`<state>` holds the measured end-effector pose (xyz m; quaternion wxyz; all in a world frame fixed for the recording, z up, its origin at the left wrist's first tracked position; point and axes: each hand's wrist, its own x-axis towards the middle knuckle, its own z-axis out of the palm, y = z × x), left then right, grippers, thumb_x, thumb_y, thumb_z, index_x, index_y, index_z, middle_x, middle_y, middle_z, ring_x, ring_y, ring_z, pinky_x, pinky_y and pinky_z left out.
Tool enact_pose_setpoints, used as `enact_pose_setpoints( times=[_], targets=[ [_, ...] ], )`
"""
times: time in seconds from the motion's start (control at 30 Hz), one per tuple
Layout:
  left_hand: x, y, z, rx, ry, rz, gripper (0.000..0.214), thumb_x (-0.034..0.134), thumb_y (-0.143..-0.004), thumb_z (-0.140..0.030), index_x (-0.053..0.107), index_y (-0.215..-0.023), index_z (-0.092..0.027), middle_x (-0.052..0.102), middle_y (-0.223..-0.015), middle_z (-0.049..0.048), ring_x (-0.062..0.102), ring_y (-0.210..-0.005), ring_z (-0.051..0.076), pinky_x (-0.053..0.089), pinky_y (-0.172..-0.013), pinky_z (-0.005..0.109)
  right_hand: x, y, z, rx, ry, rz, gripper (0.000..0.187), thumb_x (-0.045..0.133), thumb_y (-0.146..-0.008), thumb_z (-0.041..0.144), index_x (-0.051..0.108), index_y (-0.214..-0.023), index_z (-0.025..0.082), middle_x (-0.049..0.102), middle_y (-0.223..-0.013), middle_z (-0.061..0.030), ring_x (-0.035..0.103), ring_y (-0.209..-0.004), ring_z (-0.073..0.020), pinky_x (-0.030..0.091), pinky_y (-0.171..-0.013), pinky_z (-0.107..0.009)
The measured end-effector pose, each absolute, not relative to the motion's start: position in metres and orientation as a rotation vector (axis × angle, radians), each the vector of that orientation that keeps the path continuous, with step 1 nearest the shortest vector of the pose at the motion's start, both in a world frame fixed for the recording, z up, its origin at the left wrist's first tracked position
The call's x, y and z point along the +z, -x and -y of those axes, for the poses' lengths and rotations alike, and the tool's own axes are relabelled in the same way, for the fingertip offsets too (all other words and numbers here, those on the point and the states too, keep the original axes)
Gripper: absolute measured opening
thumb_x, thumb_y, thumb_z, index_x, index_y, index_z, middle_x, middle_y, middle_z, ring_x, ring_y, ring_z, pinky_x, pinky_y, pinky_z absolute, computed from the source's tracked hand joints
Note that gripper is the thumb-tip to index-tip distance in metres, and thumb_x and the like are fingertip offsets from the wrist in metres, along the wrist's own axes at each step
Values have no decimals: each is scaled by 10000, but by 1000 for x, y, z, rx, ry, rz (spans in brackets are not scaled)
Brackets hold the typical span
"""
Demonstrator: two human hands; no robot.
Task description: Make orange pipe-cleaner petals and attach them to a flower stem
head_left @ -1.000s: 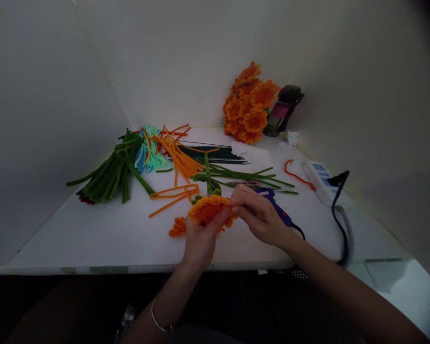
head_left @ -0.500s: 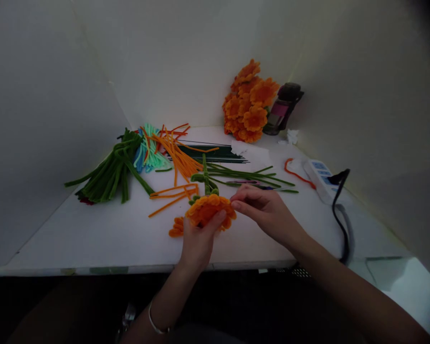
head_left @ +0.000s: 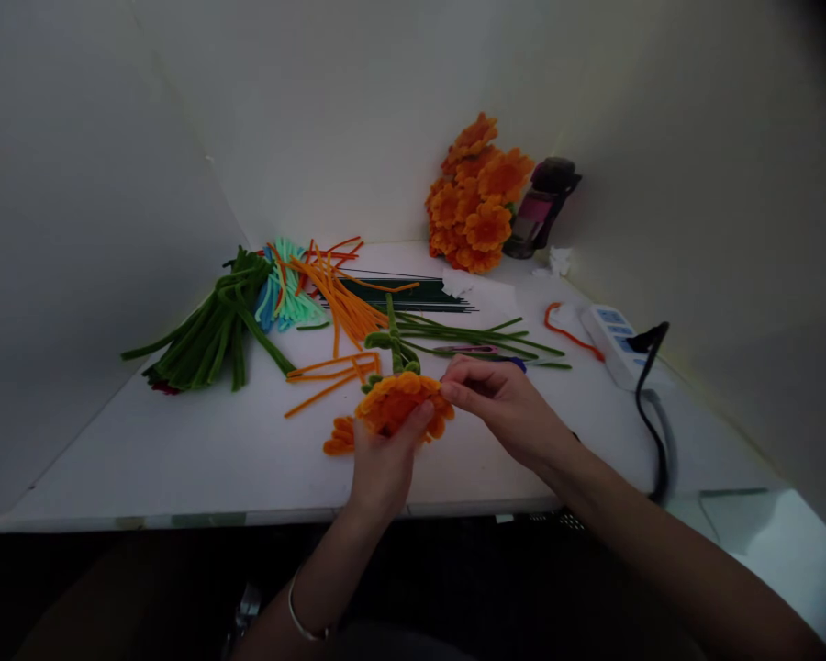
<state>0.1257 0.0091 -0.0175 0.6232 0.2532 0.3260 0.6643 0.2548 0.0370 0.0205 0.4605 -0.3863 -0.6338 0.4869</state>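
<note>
An orange pipe-cleaner flower (head_left: 394,401) with a green stem is gripped in my left hand (head_left: 385,456), the thumb resting on its petals. Its stem (head_left: 393,330) and curled green leaves point away from me. At the flower's right edge, my right hand (head_left: 506,399) pinches a petal between thumb and fingertips. Beneath the flower, to the left, lies a smaller piece of orange petals (head_left: 340,437), partly hidden by my left hand.
Behind are orange pipe cleaners (head_left: 350,298), green ones (head_left: 468,334), a thick green bundle (head_left: 210,330), teal ones (head_left: 289,294) and dark wires (head_left: 413,294). An orange bouquet (head_left: 478,197) stands by a bottle (head_left: 541,209). A power strip (head_left: 616,344) with a cord is at right.
Both hands stay at the flower almost in place. My right hand has shifted slightly left along with the view, its fingers still at the petal edge.
</note>
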Motion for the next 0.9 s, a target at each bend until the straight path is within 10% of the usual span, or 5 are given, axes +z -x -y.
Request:
enact_pose_setpoints(
  times=[0.67,0.9],
  targets=[
    [-12,-126,-10,1558,-475,-730,248,842,-563,-207,688,-756,-182,717,-774,-11,662,-720,111,526,-720,227,25,-252,-41,1305,928,1593,220,673,-768,366,622,-682,170,515,-714,11,481,-656,-109,386,-597,-248],
    [-8,-123,-11,1530,-341,-678,275,799,-642,-277,683,-884,-216,701,-950,11,624,-971,177,458,-924,342,16,-255,-35,781,979,1627,140,545,-883,312,642,-922,219,576,-873,-16,537,-762,-120,437,-668,-255]
  ],
)
